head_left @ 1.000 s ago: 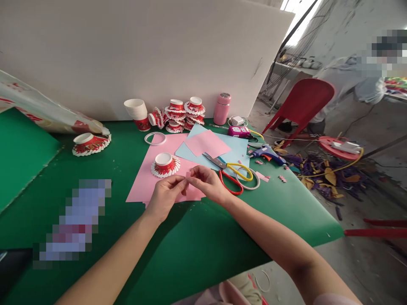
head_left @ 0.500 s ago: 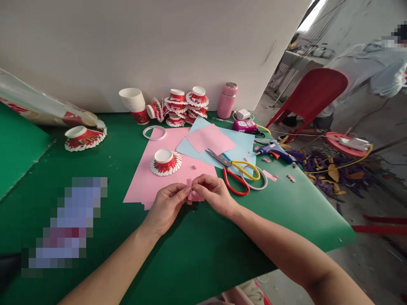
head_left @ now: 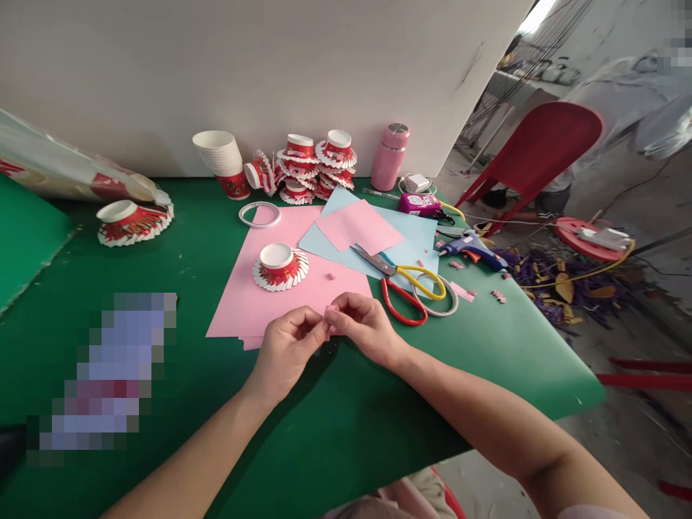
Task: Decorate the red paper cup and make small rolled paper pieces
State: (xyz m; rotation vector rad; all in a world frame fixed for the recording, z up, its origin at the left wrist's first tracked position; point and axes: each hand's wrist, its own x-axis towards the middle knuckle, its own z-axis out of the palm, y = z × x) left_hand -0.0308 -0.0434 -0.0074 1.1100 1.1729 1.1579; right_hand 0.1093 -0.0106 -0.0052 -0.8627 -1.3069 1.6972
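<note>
Between the fingertips of both hands is a small pink paper strip [head_left: 329,313], mostly covered by the fingers. My left hand [head_left: 289,344] pinches it from the left, and my right hand [head_left: 365,328] pinches it from the right. Both hover over the near edge of a pink paper sheet [head_left: 238,299]. Beyond them on that sheet stands a red paper cup [head_left: 280,268] with its sides cut into a folded fringe. A small pink folded piece [head_left: 331,276] lies beside the cup. Right of my right hand rest scissors [head_left: 400,281] with one yellow and one red handle.
Along the wall are stacked cups [head_left: 221,162], several fringed cups [head_left: 300,169] and a pink bottle [head_left: 390,156]. A blue glue gun [head_left: 476,249], tape roll [head_left: 260,214] and pale blue paper [head_left: 422,231] lie on the green table [head_left: 519,346]. A person [head_left: 610,108] is behind a red chair [head_left: 535,155].
The pink strip stood upright between my fingers; now it is bent down and more covered by them. My fingertips have drawn closer together. The view has shifted slightly.
</note>
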